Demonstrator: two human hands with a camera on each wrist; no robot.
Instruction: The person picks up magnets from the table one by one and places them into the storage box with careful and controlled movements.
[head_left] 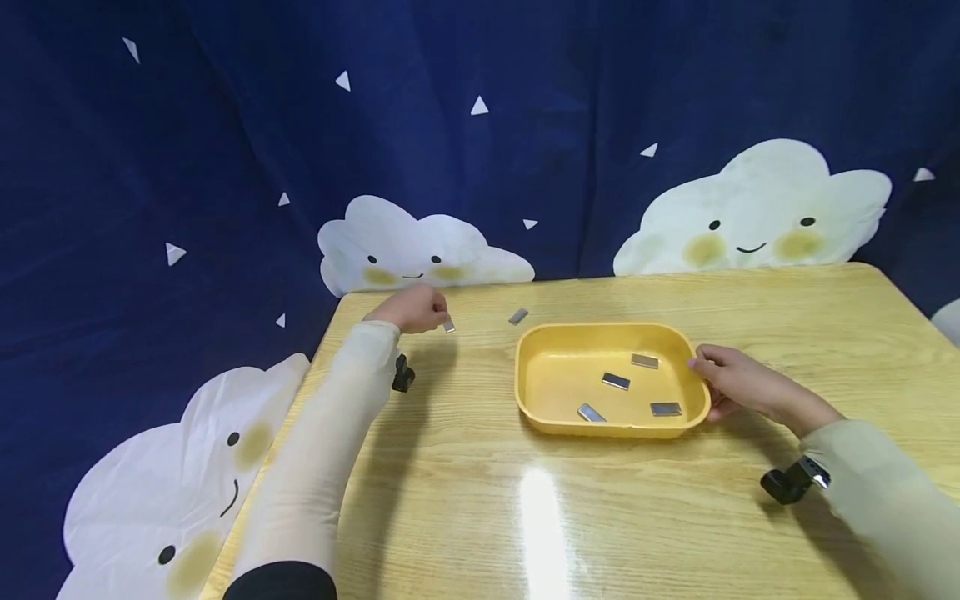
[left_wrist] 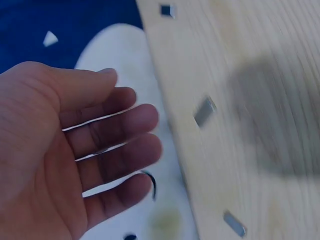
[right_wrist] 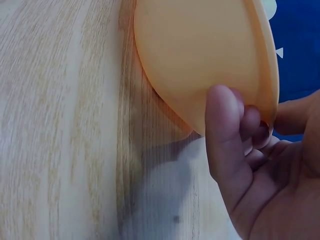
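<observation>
My left hand (head_left: 410,310) is over the far left of the table, its fingers loosely bent and nothing held in the left wrist view. Just past its fingertips in the head view lies a small silvery metal bar (head_left: 449,325); a second metal bar (head_left: 518,316) is to its right. The left wrist view shows three such bars, one of them the middle bar (left_wrist: 204,111), apart from the hand. At the right end of a yellow plastic tray (head_left: 555,375), my right hand (head_left: 738,382) grips the rim between thumb and fingers. Several similar bars (head_left: 616,381) lie scattered inside the tray.
A light wood-grain table (head_left: 450,500) carries everything. Behind it and along its left side hangs a dark blue curtain (head_left: 420,125) with white clouds and triangles. Bright glare (head_left: 543,533) falls on the table in front of the tray.
</observation>
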